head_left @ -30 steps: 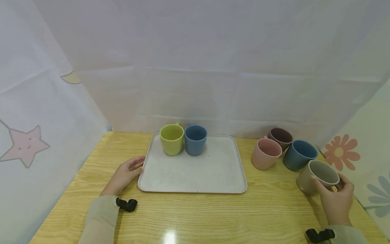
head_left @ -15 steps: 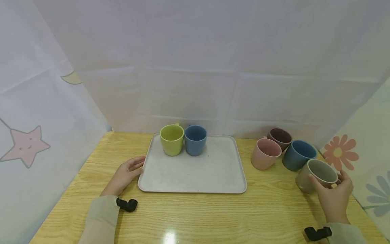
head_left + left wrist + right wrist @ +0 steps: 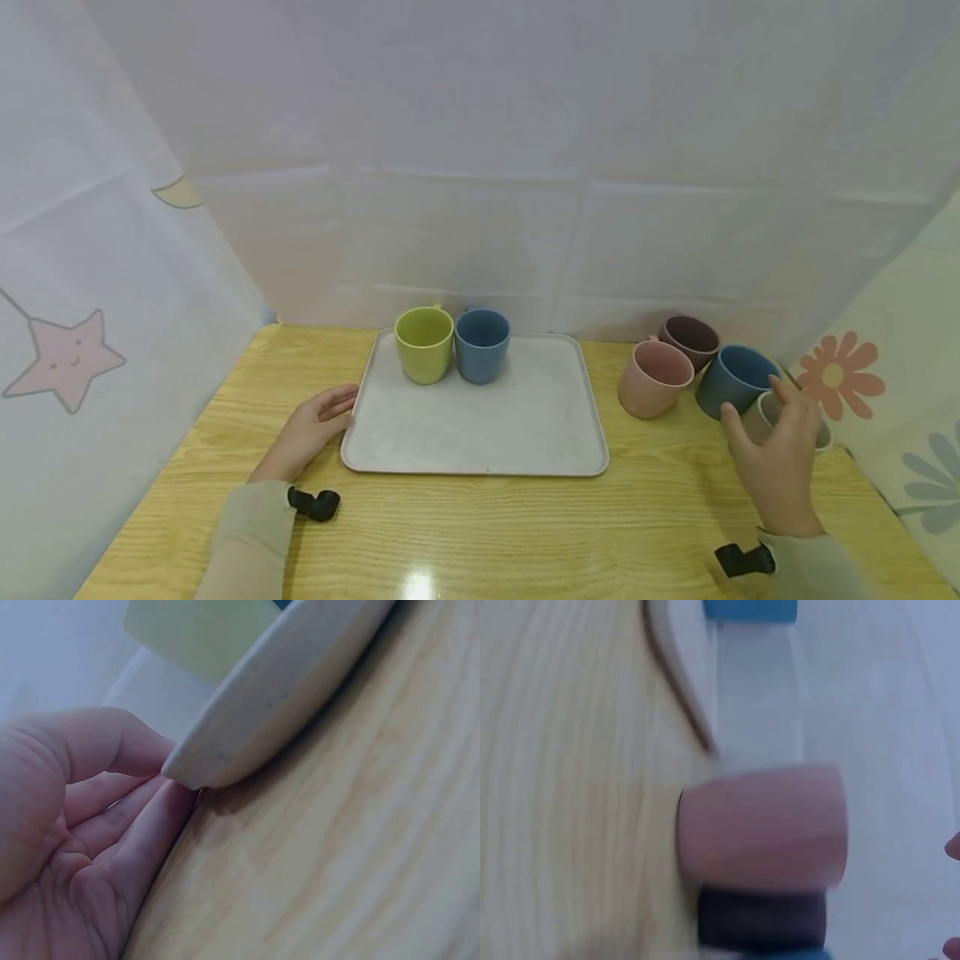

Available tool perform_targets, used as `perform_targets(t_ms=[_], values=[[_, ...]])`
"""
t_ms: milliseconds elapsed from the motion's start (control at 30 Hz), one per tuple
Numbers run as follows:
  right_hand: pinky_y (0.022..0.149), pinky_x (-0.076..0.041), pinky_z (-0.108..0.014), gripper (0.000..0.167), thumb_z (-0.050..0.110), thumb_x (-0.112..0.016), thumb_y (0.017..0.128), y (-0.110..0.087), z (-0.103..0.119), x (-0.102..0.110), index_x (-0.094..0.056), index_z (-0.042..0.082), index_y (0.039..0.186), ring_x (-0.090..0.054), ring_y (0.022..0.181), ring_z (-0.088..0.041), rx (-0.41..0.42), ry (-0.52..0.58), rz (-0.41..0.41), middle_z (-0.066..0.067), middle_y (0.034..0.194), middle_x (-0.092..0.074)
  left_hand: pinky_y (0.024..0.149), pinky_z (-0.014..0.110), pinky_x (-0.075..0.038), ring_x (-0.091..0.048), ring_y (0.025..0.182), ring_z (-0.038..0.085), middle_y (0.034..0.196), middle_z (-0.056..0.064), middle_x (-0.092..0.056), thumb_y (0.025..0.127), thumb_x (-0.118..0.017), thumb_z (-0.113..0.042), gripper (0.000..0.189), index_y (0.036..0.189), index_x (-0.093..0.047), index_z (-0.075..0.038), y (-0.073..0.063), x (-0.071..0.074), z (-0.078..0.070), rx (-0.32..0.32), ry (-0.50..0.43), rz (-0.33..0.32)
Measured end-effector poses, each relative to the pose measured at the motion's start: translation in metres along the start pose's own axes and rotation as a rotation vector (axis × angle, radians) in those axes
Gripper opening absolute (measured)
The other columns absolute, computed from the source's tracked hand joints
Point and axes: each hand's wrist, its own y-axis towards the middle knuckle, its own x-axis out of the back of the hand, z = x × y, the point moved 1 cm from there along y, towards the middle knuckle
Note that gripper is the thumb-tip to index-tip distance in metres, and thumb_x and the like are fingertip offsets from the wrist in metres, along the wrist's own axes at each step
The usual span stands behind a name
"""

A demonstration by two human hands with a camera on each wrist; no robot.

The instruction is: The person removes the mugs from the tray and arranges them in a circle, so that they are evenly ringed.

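At the left rim of the white tray [image 3: 480, 442], my left hand [image 3: 307, 429] pinches the edge, thumb against the rim and fingers just under it in the left wrist view. A yellow-green mug [image 3: 423, 350] and a blue mug [image 3: 482, 350] stand side by side on the tray. My right hand [image 3: 780, 462] is spread, holding nothing, in front of a grey-beige mug [image 3: 757, 427] that it partly hides. Its fingertips are near a dark blue mug [image 3: 722, 396]. Left of that stand a pink mug [image 3: 647, 392] and a dark plum mug [image 3: 699, 357].
The wooden table [image 3: 480, 533] carries everything. A pale cloth [image 3: 465, 208] hangs right behind the tray and mugs, with printed cloth sides at left and right. The mugs at right are crowded close together.
My right hand has let go of the grey-beige mug and moved left toward the dark blue mug. The left hand and the tray have kept their places.
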Motion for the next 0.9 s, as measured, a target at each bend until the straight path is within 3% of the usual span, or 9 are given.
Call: perform_targets(t_ms=[133,200,367,467,700,900], values=[[0.1,-0.037,-0.008,0.061,-0.006,-0.071,0.085,0.001,0.026,-0.022,-0.049,-0.009,0.142,-0.046,0.119,-0.014,0.145,0.121,0.047,-0.031,0.13,-0.046,0.094,0.009,-0.042,-0.039,0.144,0.036,0.155,0.024,-0.041,0.104,-0.058,-0.011,0.058,0.157,-0.035,-0.002,0.0,0.001,0.0,-0.001,0.006,-0.003],[0.098,-0.039,-0.008,0.06,-0.01,-0.072,0.084,0.002,0.037,-0.035,-0.051,-0.009,0.141,-0.045,0.119,-0.008,0.216,0.179,0.074,-0.029,0.129,-0.048,0.094,0.009,-0.042,-0.039,0.144,0.036,0.155,0.024,-0.041,0.104,-0.058,-0.011,0.058,0.157,-0.035,-0.002,-0.001,0.0,0.0,0.0,0.006,-0.005],[0.1,-0.043,-0.013,0.063,-0.015,-0.074,0.08,0.007,0.064,-0.065,-0.053,-0.007,0.138,-0.048,0.122,-0.027,0.328,0.281,0.171,-0.026,0.134,-0.05,0.094,0.009,-0.042,-0.039,0.145,0.036,0.155,0.024,-0.042,0.104,-0.058,-0.011,0.058,0.156,-0.035,-0.002,-0.001,0.0,0.001,0.006,-0.003,-0.004],[0.101,-0.045,-0.019,0.062,-0.013,-0.075,0.079,0.009,0.075,-0.086,-0.052,-0.009,0.137,-0.05,0.12,-0.036,0.348,0.302,0.227,-0.026,0.133,-0.05,0.094,0.009,-0.042,-0.038,0.145,0.037,0.155,0.025,-0.041,0.104,-0.058,-0.011,0.059,0.157,-0.035,-0.001,-0.002,0.0,0.002,0.005,-0.009,-0.001],[0.101,-0.048,-0.054,0.065,0.008,-0.076,0.09,0.015,0.089,-0.134,-0.044,-0.001,0.146,-0.048,0.127,-0.037,0.207,0.295,0.45,-0.022,0.14,-0.047,0.092,0.008,-0.042,-0.039,0.144,0.037,0.155,0.025,-0.041,0.104,-0.058,-0.01,0.058,0.156,-0.035,0.0,-0.002,0.001,0.0,-0.006,-0.004,-0.012],[0.107,-0.043,-0.055,0.076,0.023,-0.079,0.091,0.02,0.092,-0.167,-0.038,0.005,0.152,-0.044,0.134,-0.038,0.045,0.294,0.62,-0.019,0.15,-0.041,0.093,0.009,-0.042,-0.04,0.144,0.036,0.154,0.024,-0.043,0.103,-0.059,-0.01,0.058,0.156,-0.036,-0.002,0.0,0.0,0.0,-0.001,0.001,-0.01]])
